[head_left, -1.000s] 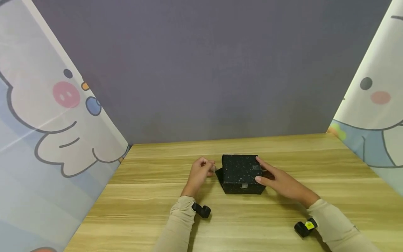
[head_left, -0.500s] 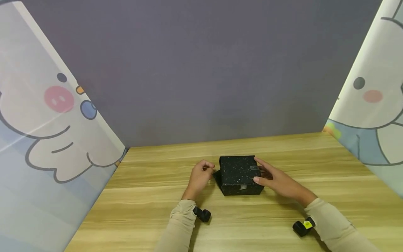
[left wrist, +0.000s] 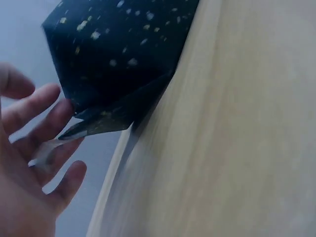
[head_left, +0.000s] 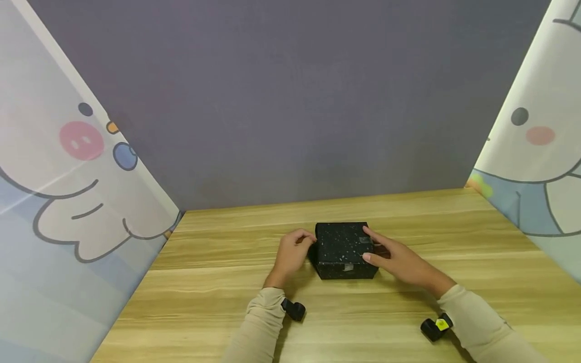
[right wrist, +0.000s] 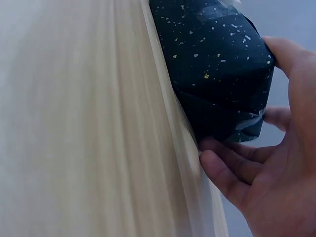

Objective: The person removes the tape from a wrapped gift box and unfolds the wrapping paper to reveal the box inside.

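Steadying the black package (head_left: pixel 342 243), tending its left flap (left wrist: pixel 108 116)
Head: we are apparently securing the flap, with the package resting on the wooden table (head_left: pixel 190 282) between our hands. Left wrist: our left hand (left wrist: pixel 22 182) is touching the flap's tip and clear strip (left wrist: pixel 45 152); whether pinching, we cannot tell. The next move probably calls for pressing both flat. Right wrist: our right hand (right wrist: pixel 291 175) is grasping the right end; the package is hiding any contents.
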Tool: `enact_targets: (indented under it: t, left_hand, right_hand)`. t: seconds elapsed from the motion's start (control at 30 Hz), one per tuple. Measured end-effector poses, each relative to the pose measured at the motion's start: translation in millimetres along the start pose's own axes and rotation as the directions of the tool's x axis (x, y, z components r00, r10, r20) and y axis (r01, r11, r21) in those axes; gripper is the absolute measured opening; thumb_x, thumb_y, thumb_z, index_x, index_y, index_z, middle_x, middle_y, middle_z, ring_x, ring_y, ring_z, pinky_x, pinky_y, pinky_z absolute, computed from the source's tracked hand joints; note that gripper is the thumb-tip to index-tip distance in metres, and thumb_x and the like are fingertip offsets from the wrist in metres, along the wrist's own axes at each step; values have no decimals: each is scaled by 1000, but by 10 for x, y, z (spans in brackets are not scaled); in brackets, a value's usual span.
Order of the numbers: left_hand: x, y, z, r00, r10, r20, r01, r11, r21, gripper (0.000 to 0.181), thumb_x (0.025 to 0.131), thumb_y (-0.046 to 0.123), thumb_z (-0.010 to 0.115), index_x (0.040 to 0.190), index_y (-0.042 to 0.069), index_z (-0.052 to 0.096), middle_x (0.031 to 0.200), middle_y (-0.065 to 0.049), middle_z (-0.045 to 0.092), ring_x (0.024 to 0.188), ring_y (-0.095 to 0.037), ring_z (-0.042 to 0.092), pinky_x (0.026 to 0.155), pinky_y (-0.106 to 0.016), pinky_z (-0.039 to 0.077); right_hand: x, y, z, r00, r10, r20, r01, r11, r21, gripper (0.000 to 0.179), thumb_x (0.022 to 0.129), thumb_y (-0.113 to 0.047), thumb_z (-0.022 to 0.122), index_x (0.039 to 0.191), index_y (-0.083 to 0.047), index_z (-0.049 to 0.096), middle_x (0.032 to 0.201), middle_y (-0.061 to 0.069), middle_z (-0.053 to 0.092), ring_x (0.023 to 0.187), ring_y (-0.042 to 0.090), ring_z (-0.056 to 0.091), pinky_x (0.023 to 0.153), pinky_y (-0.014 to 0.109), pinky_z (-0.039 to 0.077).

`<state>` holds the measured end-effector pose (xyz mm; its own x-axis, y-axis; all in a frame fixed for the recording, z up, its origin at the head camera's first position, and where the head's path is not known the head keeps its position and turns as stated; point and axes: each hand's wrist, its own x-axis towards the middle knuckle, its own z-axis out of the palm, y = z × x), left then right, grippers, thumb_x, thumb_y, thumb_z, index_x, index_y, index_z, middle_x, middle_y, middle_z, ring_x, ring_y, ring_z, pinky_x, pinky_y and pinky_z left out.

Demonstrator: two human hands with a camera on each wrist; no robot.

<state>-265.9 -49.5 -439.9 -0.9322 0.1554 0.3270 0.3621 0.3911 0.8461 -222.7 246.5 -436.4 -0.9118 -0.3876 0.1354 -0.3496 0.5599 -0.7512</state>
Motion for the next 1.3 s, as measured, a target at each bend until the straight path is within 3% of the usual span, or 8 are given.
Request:
enact_targets:
  t: [0.1,0.23,0.33,0.6,0.8,1.07,1.2,1.3]
  left_hand:
    - [-10,0,6,996,72,49,-73,997,24,14,100,19,61,98,15,74,100,4,70,101,-15,64,90,-40,51]
    - [-33,-15,-27,990,97,102,-101,994,32,15,101,28,61,105,17,70,104,5,67,106,-15,62,93,-42,50]
    - [-39,-13,-51,985,100,143,-104,994,22,18,101,31,62,110,16,69,107,5,66,111,-16,61,96,-42,49]
    - [-70,-51,-58,979,64,195,-65,998,-4,21,96,29,69,111,15,67,108,4,64,114,-16,59,96,-42,48]
    - [-63,-50,-70,980,51,193,-50,999,-12,23,95,30,71,114,16,68,114,1,65,120,-23,57,99,-46,47]
    - [-58,-38,-52,987,58,153,-68,996,62,22,97,37,68,111,20,69,125,1,62,124,-23,53,103,-43,44]
    - [-55,-29,-42,991,48,123,-56,996,65,18,96,38,69,105,22,70,123,1,61,123,-21,53,104,-45,42]
    - [-41,-33,-30,995,88,51,-92,992,86,14,95,36,71,96,21,71,122,-3,62,121,-23,54,102,-47,43]
  right_hand:
    - [-16,-46,13,1000,3,-19,-4,1000,-29,77,100,-51,57,162,-22,22,158,17,33,129,37,52,98,58,45]
    - [-22,-91,54,999,-10,-34,8,998,-54,77,100,-51,56,161,-17,22,159,20,32,131,41,49,96,58,47]
    - [-30,-116,69,999,-7,-46,5,999,-53,75,101,-49,56,161,-16,25,156,24,33,126,41,52,93,57,49]
    - [-25,-97,84,996,-22,-88,22,1000,0,57,108,-39,45,156,-10,36,163,27,9,127,48,50,98,63,43]
    - [8,-56,46,993,-29,-112,28,1000,-5,52,109,-40,42,152,-11,42,165,17,13,128,42,51,98,60,44]
    - [5,-28,20,987,-25,-158,26,1000,3,40,108,-34,48,141,-12,52,163,12,25,113,29,63,83,36,54]
    - [-9,-30,15,984,-36,-174,34,999,-10,38,107,-31,52,140,-12,54,161,11,31,108,27,65,83,37,54]
    - [-2,-21,6,982,-52,-179,46,998,-42,40,106,-31,54,141,-12,54,160,10,33,107,25,66,84,40,54]
